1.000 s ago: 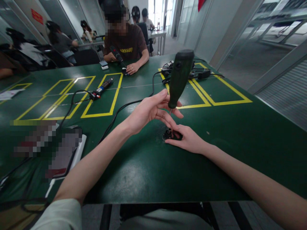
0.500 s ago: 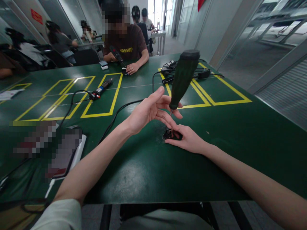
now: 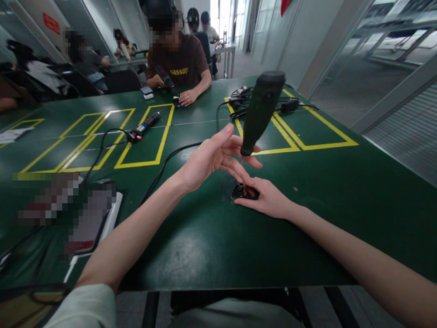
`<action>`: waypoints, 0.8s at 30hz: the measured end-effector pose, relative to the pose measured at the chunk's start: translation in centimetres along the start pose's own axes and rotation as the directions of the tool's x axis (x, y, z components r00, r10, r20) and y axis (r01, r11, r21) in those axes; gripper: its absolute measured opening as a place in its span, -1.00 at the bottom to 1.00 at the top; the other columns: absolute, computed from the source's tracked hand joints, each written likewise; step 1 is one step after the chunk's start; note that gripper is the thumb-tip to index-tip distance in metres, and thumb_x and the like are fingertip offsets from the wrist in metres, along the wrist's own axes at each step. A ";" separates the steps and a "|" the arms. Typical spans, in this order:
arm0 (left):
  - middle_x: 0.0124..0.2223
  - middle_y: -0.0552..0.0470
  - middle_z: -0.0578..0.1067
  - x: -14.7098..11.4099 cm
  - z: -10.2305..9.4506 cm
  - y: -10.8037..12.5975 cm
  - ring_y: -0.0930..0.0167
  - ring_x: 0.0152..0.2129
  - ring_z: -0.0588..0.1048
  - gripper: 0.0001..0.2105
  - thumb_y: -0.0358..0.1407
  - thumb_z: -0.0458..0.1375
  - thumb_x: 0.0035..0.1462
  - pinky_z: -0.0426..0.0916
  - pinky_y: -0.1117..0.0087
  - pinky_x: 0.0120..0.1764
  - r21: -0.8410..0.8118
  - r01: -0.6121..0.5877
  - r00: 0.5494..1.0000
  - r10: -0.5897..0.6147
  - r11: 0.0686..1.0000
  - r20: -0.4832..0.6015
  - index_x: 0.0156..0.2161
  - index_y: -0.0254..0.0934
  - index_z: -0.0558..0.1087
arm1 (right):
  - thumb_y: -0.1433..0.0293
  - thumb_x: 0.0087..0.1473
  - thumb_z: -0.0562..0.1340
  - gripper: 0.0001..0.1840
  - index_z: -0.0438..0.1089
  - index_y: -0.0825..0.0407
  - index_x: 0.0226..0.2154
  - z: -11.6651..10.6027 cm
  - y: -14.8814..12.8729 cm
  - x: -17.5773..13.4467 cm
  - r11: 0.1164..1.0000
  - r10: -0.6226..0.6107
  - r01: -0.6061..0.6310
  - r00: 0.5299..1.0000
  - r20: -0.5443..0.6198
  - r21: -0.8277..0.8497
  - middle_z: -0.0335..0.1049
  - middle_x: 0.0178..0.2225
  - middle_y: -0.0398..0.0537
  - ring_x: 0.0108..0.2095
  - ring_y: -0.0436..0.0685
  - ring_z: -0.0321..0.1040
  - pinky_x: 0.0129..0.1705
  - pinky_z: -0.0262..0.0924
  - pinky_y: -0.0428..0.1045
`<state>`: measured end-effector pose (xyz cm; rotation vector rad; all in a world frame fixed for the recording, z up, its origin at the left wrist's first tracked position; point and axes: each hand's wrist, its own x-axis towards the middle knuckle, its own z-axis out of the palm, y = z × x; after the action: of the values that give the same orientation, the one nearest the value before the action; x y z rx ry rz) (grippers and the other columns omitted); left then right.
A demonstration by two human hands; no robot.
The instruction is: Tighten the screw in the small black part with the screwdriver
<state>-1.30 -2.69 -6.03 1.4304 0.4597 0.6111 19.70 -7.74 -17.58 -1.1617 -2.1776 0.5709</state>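
Observation:
A screwdriver (image 3: 261,109) with a thick dark green handle stands tilted, its top leaning right and its thin shaft pointing down at a small black part (image 3: 251,194). My left hand (image 3: 218,155) is open, fingers loosely extended beside and behind the shaft; I cannot tell whether they touch it. Low on the table, my right hand (image 3: 268,198) pinches the black part from the right, thumb along its near edge. Its other fingers are partly hidden behind my left fingertips. The part's details are too dark to make out.
Yellow tape outlines mark the green table (image 3: 191,255). A corded tool (image 3: 146,125) lies left, phones (image 3: 94,214) nearer me. Black cables and adapters (image 3: 242,100) are bundled behind the screwdriver. Across the table, a person (image 3: 180,64) holds another screwdriver (image 3: 165,77).
The screwdriver's handle has turned slightly, and a round mark now shows on its side. Both my hands have stayed in nearly the same place.

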 end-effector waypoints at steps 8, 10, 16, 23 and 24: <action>-0.16 -0.04 0.65 0.1 0.0 -0.2 0.34 -0.41 0.69 -0.44 0.21 -0.07 0.35 0.60 0.32 -0.30 -0.077 -0.061 0.998 0.062 0.995 0.016 0.05 -0.27 0.39 | 0.04 0.21 0.34 -0.57 0.27 -0.01 -0.44 0.0 0.2 -0.1 1.000 0.003 -0.003 1.000 0.004 -0.007 0.27 -0.53 -0.21 -0.52 0.03 0.21 -0.42 0.07 -0.05; -0.15 -0.04 0.65 0.1 0.0 -0.2 0.34 -0.40 0.69 -0.44 0.19 -0.09 0.37 0.60 0.30 -0.27 -0.076 -0.073 0.997 0.074 0.994 0.009 0.11 -0.26 0.36 | -0.01 0.22 0.31 -0.53 0.25 -0.01 -0.45 0.0 0.2 -0.1 1.000 -0.010 0.010 1.000 -0.006 -0.001 0.23 -0.55 -0.23 -0.54 0.02 0.17 -0.44 0.05 -0.05; -0.13 -0.13 0.65 0.0 0.2 0.0 0.34 -0.41 0.67 -0.29 0.24 -0.09 0.34 0.57 0.33 -0.24 0.021 -0.015 1.000 0.016 1.000 -0.010 0.19 -0.35 0.43 | -0.07 0.24 0.27 -0.48 0.22 -0.02 -0.46 0.1 0.2 0.0 1.000 -0.021 0.021 1.000 -0.023 -0.006 0.23 -0.55 -0.21 -0.54 0.02 0.15 -0.45 0.02 -0.05; -0.17 -0.08 0.65 0.0 0.2 0.0 0.31 -0.41 0.69 -0.38 0.19 -0.10 0.38 0.59 0.29 -0.26 -0.039 -0.024 0.999 0.025 0.999 0.026 0.16 -0.30 0.39 | 0.00 0.23 0.31 -0.55 0.29 0.00 -0.43 0.1 0.3 -0.1 1.000 -0.008 0.008 1.000 -0.005 -0.009 0.28 -0.53 -0.20 -0.52 0.03 0.21 -0.41 0.07 -0.05; -0.15 -0.06 0.65 0.0 0.2 0.0 0.31 -0.39 0.70 -0.40 0.17 -0.12 0.39 0.59 0.28 -0.26 -0.061 -0.031 0.999 0.033 0.998 0.027 0.20 -0.27 0.35 | 0.02 0.22 0.33 -0.56 0.30 0.00 -0.43 0.1 0.3 -0.2 1.000 0.001 -0.001 1.000 0.001 -0.009 0.27 -0.53 -0.20 -0.52 0.03 0.21 -0.41 0.07 -0.05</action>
<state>-1.17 -2.80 -6.00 1.3891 0.3930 0.6250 19.90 -7.71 -17.91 -1.1678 -2.1828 0.5630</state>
